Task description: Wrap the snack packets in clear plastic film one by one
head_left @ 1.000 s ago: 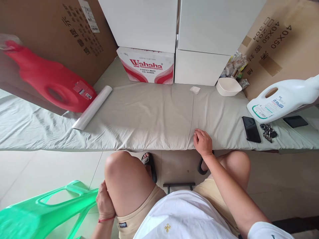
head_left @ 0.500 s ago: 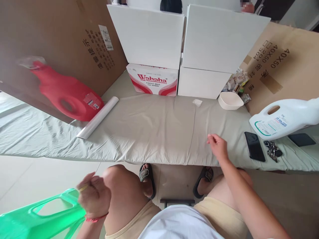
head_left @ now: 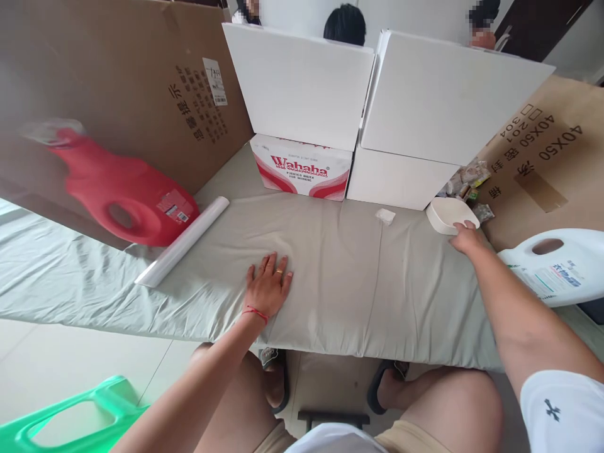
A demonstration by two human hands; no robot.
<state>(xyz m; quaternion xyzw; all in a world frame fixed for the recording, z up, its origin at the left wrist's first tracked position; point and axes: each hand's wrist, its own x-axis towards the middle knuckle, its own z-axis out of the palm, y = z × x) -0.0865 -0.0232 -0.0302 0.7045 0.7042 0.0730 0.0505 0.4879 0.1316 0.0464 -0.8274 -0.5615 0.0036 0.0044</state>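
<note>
In the head view, the person's left hand (head_left: 268, 286) lies palm down on the grey cloth (head_left: 340, 277), fingers spread, just toward 7 o'clock from the middle; a red bracelet (head_left: 256, 313) circles its wrist, and one finger wears a ring (head_left: 279, 271); the right hand (head_left: 467, 238) reaches out to 3 o'clock and pinches the near rim of a white bowl (head_left: 438, 225) — fingertips inside, the rest of the hand outside.

The bowl stands upright on the cloth at 3 o'clock; a small white packet (head_left: 385, 216) lies at its 9 o'clock, a heap of small packets (head_left: 465, 182) at its 1 o'clock, and a white jug (head_left: 566, 274) at its 4 o'clock, partly behind the right forearm.

At 9 o'clock of the view are a red jug (head_left: 141, 195) and, beside it, a white roll (head_left: 182, 245) (lying aslant, from 1 to 7 o'clock); a printed "Wahaha" box (head_left: 302, 167) stands at 12 o'clock, beneath a white panel (head_left: 297, 88); beyond the panel shows the top of another person's head (head_left: 346, 24); some green plastic (head_left: 113, 402) is at 8 o'clock — too cut off to identify.
</note>
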